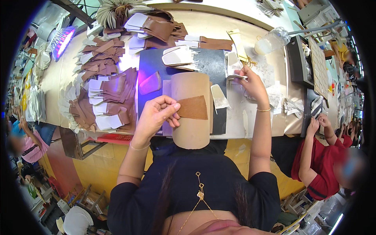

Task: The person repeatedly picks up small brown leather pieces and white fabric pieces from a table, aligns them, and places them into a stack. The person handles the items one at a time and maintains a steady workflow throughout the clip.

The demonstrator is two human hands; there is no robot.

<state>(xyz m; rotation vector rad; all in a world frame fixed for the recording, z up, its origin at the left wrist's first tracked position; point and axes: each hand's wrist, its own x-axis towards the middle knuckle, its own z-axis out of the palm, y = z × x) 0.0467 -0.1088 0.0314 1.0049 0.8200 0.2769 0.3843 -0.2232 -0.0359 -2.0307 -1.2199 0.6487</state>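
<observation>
My left hand [158, 113] pinches the narrow left end of a brown leather piece [194, 108], which lies over a curved tan board [190, 135]. Farther right, my right hand [252, 84] is closed on a small greyish flat piece [235, 77] whose kind I cannot make out, above a whitish, stained patch of the worktop. Between the hands, a white tapered piece [219, 97] rests on the black mat [150, 58]. At the mat's far side is a stack of white pieces [178, 55], and another tapered piece [150, 83] lies under purple light at left.
Brown and white strips [113, 98] are heaped at left, with more leather pieces [158, 27] behind. A lit lamp [62, 41] hangs far left. A clear plastic bottle [272, 40] and a dark box [299, 60] stand at right. A co-worker in red [313, 164] works beside me.
</observation>
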